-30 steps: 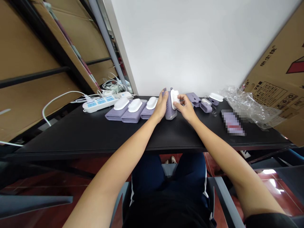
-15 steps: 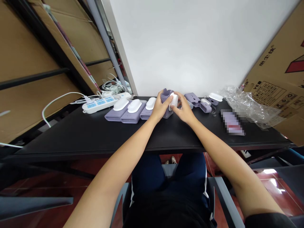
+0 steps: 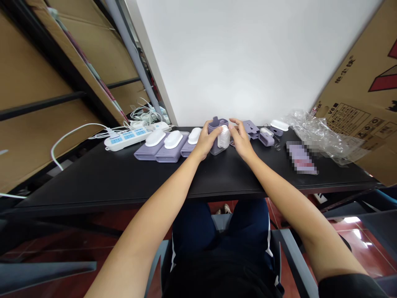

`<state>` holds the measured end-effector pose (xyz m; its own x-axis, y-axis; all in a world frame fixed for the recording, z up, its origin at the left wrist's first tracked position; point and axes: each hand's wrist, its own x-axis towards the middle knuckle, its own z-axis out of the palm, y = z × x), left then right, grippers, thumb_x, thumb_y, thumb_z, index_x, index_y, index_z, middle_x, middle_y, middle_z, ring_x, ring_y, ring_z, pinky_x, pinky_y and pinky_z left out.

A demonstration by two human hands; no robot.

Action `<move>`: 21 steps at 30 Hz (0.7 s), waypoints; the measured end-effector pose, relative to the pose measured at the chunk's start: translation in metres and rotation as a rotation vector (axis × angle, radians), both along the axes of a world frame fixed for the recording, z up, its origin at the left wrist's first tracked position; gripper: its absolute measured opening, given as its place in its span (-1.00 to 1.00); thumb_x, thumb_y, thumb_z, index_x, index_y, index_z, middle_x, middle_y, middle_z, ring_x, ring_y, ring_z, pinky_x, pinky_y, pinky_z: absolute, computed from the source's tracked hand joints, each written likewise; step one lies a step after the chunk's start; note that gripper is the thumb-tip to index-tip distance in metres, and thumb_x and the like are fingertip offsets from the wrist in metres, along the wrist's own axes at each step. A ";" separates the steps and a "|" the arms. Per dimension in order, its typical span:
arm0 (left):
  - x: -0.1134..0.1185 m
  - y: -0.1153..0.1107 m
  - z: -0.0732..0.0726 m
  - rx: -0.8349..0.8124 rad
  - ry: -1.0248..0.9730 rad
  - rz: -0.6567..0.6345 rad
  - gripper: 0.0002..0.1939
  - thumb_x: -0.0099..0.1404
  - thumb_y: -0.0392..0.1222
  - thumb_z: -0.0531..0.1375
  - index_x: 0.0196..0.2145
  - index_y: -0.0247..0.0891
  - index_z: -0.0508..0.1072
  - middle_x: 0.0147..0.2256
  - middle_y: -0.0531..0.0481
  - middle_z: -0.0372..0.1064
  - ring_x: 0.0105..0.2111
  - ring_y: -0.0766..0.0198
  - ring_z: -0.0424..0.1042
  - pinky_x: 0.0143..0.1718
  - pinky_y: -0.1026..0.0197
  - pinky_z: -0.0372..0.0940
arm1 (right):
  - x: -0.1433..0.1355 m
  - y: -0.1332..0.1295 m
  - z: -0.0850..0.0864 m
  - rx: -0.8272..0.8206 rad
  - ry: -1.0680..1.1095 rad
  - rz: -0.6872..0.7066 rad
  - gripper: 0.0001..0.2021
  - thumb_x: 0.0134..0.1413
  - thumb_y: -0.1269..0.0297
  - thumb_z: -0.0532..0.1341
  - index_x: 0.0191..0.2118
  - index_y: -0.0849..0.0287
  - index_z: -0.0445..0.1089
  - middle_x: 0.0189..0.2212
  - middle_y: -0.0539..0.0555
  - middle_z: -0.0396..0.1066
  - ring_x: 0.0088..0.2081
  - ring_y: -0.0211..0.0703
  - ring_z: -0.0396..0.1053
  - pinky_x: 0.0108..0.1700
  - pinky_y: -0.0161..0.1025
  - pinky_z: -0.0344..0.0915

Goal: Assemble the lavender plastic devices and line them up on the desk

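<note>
Currently I have the left hand (image 3: 204,142) closed round a purple case (image 3: 214,125), well right of the power strip (image 3: 124,139), its bristled white piece (image 3: 223,137) facing me. Farther right of the strip, the right hand (image 3: 242,141) sits beside that piece; from here I cannot tell whether it grips. Purple units (image 3: 169,157) lie just right of the strip.

Purple case (image 3: 215,145): roughly upright in my left hand (image 3: 203,143), open top, translucent base | white brush (image 3: 223,138): bristles facing me, against the case's front
</note>
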<state>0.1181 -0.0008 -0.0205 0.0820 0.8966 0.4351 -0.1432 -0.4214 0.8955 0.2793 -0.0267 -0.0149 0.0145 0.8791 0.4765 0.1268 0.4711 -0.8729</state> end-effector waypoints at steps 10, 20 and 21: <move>0.002 -0.007 0.004 -0.074 -0.036 -0.210 -0.44 0.19 0.11 0.39 0.07 -0.15 0.44 0.08 -0.05 0.56 0.20 -0.02 0.47 0.28 -0.01 0.31 | -0.002 -0.002 0.006 -0.198 0.154 0.261 -0.51 0.14 -0.23 0.26 -0.03 0.04 0.36 -0.13 0.01 0.47 -0.03 -0.06 0.42 0.03 -0.13 0.36; -0.001 -0.011 0.006 -0.083 -0.030 -0.249 -0.42 0.19 0.08 0.38 0.12 -0.13 0.44 0.11 -0.04 0.54 0.25 -0.03 0.43 0.33 -0.05 0.25 | -0.001 -0.001 0.006 -0.214 0.173 0.259 -0.58 0.11 -0.17 0.30 -0.11 0.02 0.31 -0.18 -0.03 0.44 -0.08 -0.07 0.41 -0.01 -0.13 0.36; -0.001 -0.011 0.006 -0.082 -0.028 -0.248 -0.42 0.19 0.08 0.38 0.12 -0.12 0.44 0.11 -0.04 0.54 0.26 -0.03 0.42 0.34 -0.05 0.25 | -0.002 0.000 0.005 -0.217 0.172 0.257 -0.58 0.12 -0.16 0.29 -0.10 0.02 0.31 -0.17 -0.02 0.44 -0.07 -0.07 0.41 0.00 -0.13 0.36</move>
<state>0.1169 -0.0115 -0.0141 0.2931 0.8829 0.3668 -0.2580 -0.2964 0.9195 0.2776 -0.0272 -0.0095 -0.1557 0.9447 0.2887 -0.1286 0.2704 -0.9541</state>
